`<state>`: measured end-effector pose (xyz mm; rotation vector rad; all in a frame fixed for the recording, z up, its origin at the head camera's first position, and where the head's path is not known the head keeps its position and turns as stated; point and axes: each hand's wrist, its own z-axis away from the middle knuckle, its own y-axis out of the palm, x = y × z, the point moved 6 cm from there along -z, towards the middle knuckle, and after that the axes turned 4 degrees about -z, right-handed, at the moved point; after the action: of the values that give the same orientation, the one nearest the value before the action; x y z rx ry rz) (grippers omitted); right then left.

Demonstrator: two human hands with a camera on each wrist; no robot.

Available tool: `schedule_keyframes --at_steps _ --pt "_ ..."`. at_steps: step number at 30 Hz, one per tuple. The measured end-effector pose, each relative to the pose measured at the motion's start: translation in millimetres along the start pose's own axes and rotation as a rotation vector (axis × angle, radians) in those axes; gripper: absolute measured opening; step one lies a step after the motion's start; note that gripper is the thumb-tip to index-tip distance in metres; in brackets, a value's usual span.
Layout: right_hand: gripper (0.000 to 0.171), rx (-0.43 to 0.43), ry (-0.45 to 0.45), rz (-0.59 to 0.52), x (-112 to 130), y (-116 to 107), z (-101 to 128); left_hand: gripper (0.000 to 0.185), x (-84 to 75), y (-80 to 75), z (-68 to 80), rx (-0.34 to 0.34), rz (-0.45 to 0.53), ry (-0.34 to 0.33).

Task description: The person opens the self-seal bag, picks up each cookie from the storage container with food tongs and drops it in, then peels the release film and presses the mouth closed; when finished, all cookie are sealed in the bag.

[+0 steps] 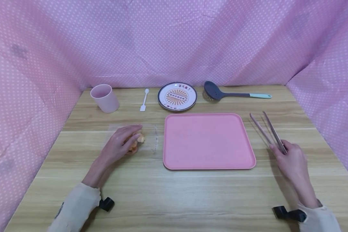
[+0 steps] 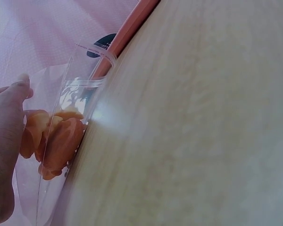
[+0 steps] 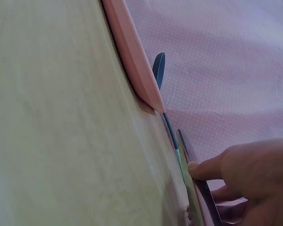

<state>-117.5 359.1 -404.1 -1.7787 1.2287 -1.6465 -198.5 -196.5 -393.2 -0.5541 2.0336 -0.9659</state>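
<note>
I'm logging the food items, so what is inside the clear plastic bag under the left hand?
The clear plastic bag holds several orange food pieces, bunched together. The left hand rests on top and covers part of them, so their number and exact kind cannot be told.

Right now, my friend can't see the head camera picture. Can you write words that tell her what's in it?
A person's left hand rests on a clear bag of orange pieces while the right hand touches metal tongs, both on a wooden table. Between them lies a pink tray; behind it are a pink cup, white spoon, patterned plate and grey ladle.
</note>
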Motion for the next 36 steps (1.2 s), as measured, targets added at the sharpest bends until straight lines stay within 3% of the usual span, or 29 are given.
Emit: schedule_keyframes --at_steps 21,30,36 --pt "0.025 -0.004 0.075 -0.04 -5.5 8.7 2.4 0.037 0.0 0.6 0.8 -0.004 0.0 0.004" --pt "0.047 0.029 0.138 -0.018 -6.9 10.1 2.0 0.036 -0.9 0.5 0.6 -0.012 0.008 0.02" --pt "0.046 0.031 0.132 -0.006 -6.7 10.4 1.8 0.036 -0.9 0.6 0.4 -0.003 0.007 0.014"
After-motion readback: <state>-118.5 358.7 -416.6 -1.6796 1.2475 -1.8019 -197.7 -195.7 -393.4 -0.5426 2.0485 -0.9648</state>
